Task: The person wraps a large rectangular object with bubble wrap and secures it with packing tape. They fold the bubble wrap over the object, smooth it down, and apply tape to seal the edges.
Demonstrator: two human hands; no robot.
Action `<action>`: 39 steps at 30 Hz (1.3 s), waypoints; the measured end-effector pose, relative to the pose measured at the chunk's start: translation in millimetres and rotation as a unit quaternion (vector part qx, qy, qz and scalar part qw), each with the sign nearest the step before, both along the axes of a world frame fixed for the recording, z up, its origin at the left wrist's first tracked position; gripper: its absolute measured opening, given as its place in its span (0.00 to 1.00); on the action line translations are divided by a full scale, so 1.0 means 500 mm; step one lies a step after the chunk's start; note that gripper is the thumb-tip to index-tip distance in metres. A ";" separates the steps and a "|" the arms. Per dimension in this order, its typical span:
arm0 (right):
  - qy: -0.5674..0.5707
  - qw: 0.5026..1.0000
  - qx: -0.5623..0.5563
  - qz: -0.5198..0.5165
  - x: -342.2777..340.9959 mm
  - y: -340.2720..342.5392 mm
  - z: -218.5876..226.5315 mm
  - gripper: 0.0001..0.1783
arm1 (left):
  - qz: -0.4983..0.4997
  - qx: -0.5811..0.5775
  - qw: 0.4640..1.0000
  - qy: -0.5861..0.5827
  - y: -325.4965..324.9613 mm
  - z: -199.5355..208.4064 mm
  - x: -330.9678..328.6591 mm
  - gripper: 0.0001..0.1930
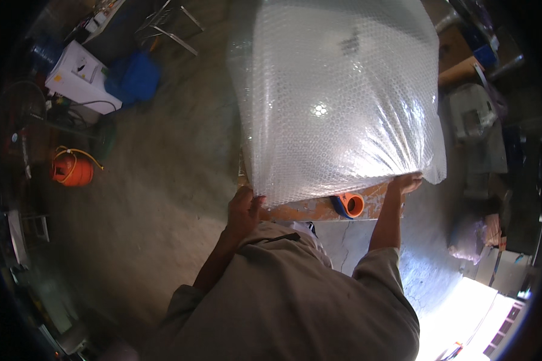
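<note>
A large sheet of clear bubble wrap spreads away from me over a worn wooden table, and something pale under it cannot be made out. My left hand is closed on the sheet's near left corner. At the near right edge my right hand grips the film, and creases fan out from there. Between my hands, an orange and blue tape dispenser rests on the table's near edge, partly under the wrap.
On the floor at left stands an orange gas cylinder with a yellow hose. Farther back are a white box-shaped appliance, a blue container and a metal frame. Cardboard and plastic-wrapped goods line the right side.
</note>
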State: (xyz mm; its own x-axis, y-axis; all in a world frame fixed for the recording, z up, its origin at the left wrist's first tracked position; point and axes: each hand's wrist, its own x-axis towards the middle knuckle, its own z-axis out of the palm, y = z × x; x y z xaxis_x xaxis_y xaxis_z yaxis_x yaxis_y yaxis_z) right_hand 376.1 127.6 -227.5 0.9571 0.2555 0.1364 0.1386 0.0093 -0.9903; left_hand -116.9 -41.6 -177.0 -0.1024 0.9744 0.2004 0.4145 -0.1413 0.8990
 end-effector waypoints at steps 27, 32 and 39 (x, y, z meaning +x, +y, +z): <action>-0.190 0.966 -0.145 0.096 -0.224 -0.307 -0.009 0.10 | -0.042 0.057 0.986 0.151 0.015 0.016 -0.020 0.15; -0.239 0.966 -0.091 0.047 -0.211 -0.247 0.032 0.10 | -0.051 0.034 0.994 0.093 0.002 0.068 -0.037 0.11; -0.425 0.902 0.004 0.069 -0.320 -0.086 0.324 0.08 | 0.029 -0.085 0.983 -0.158 -0.038 0.007 -0.199 0.18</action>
